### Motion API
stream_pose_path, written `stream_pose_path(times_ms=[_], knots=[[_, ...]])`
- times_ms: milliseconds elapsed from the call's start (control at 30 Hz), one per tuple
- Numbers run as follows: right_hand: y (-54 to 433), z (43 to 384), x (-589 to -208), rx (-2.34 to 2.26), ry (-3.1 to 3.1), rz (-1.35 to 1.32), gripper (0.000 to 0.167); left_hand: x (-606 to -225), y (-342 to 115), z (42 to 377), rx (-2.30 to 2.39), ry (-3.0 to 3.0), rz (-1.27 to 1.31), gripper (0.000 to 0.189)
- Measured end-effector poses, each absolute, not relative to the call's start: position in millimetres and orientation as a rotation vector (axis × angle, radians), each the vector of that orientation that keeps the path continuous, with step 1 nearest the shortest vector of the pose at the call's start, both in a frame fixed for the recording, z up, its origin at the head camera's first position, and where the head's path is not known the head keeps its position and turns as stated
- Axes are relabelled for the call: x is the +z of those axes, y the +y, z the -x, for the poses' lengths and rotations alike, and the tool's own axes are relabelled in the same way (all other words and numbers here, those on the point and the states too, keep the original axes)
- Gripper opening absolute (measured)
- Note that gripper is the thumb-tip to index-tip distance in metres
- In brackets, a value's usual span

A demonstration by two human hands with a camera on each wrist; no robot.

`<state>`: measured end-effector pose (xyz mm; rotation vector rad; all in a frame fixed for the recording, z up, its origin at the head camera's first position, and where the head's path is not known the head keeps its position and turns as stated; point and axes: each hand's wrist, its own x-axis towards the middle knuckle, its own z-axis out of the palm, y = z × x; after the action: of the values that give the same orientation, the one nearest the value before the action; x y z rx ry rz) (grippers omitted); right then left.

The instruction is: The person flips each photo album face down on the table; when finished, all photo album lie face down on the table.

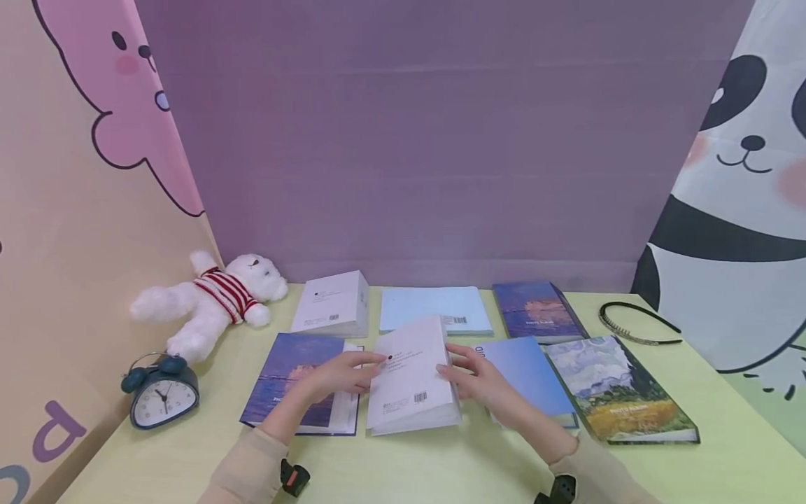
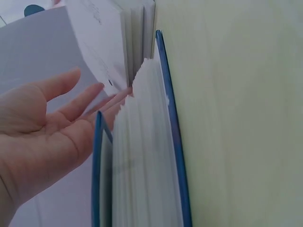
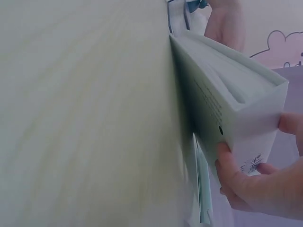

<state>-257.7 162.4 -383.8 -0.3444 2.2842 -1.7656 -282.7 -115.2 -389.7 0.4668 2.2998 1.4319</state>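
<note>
A thick white photo album (image 1: 412,378), its barcode side up, is tilted above the middle of the table. My right hand (image 1: 488,381) grips it at the spine, thumb on one face and fingers on the other, as the right wrist view shows. My left hand (image 1: 343,374) is at the album's left edge. In the left wrist view its fingers (image 2: 71,106) are extended, with the tips by the white album (image 2: 102,40); whether they bear on it cannot be told. Below the left hand lies a dark blue sunset-cover album (image 1: 286,378).
A second white album (image 1: 330,304), a pale blue album (image 1: 434,308) and another sunset album (image 1: 538,311) form the back row. At right lie a blue album (image 1: 525,378), a landscape-cover album (image 1: 630,392) and a headband (image 1: 639,341). An alarm clock (image 1: 164,395) and plush bear (image 1: 220,297) are left.
</note>
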Motion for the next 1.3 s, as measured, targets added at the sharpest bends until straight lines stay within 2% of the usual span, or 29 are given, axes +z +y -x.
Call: stream_pose_path(times_ms=[333, 600, 867, 1300], knots=[[169.7, 260.1, -388.1, -1.683, 2.259, 0.428, 0.067, -390.7, -116.3, 282.7, 1.381, 2.272, -0.439, 0.059], [169.2, 260.9, -393.2, -1.567, 2.417, 0.374, 0.054, -387.5, -116.5, 281.5, 1.291, 2.261, -0.535, 0.048], [168.5, 262.3, -392.1, -1.566, 2.408, 0.281, 0.063, -389.3, -114.5, 283.3, 1.257, 2.315, -0.519, 0.047], [169.6, 261.9, -392.5, -1.513, 2.436, 0.312, 0.065, -390.6, -112.1, 285.4, 1.245, 2.328, -0.487, 0.044]])
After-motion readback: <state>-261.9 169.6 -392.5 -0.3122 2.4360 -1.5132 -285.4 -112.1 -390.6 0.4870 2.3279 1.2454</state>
